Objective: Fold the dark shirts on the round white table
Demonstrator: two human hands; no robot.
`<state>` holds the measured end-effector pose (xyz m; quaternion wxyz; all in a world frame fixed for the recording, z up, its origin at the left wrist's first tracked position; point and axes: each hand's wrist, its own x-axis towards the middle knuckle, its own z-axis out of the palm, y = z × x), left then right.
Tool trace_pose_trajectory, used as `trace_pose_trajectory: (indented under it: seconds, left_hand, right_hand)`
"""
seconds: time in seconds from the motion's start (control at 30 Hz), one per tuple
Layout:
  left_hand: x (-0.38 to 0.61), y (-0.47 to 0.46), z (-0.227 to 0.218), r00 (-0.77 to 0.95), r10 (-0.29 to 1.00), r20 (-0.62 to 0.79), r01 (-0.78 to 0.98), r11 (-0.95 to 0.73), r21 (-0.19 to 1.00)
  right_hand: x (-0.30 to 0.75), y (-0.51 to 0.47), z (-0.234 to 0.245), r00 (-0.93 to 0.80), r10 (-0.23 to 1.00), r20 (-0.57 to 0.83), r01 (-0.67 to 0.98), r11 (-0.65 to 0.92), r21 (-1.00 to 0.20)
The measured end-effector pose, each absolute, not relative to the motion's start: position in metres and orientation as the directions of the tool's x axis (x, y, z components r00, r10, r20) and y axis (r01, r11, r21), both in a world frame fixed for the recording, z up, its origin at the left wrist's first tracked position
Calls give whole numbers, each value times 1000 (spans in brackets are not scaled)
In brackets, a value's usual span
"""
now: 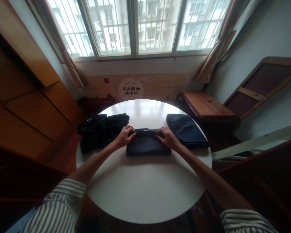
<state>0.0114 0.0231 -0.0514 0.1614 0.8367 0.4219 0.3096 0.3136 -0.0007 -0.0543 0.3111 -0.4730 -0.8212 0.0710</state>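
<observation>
A dark folded garment (147,146) lies in the middle of the round white table (145,191), its long side running left to right. My left hand (126,135) pinches its far left corner between thumb and fingers. At the far right corner, my right hand (168,136) holds it the same way. The far edge is slightly raised between the two hands. What kind of garment it is cannot be made out.
To the left sits a loose heap of dark clothes (99,129). A neat dark blue folded stack (186,130) lies on the right side of the table. Beyond stand a wooden bench (206,103), windows (155,29) and wooden cabinets (36,113).
</observation>
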Motion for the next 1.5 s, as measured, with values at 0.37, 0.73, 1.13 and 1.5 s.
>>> trace_pose_trajectory:
  seconds: [0.37, 0.73, 1.13, 1.5]
  left_hand:
    - [24, 30, -68, 323, 864, 387, 749, -483, 454]
    - [55, 75, -24, 614, 777, -143, 727, -485, 486]
    - [61, 4, -48, 226, 940, -256, 579, 82, 811]
    - [63, -31, -46, 386, 905, -177, 26, 181, 983]
  right_hand:
    - [295, -20, -41, -378, 813, 443, 812, 521, -263]
    - [293, -69, -38, -665, 735, 135, 732, 677, -76]
    - [310, -26, -48, 191, 954, -231, 179, -265, -947]
    - [281, -31, -30, -87, 991, -104, -264, -124, -957]
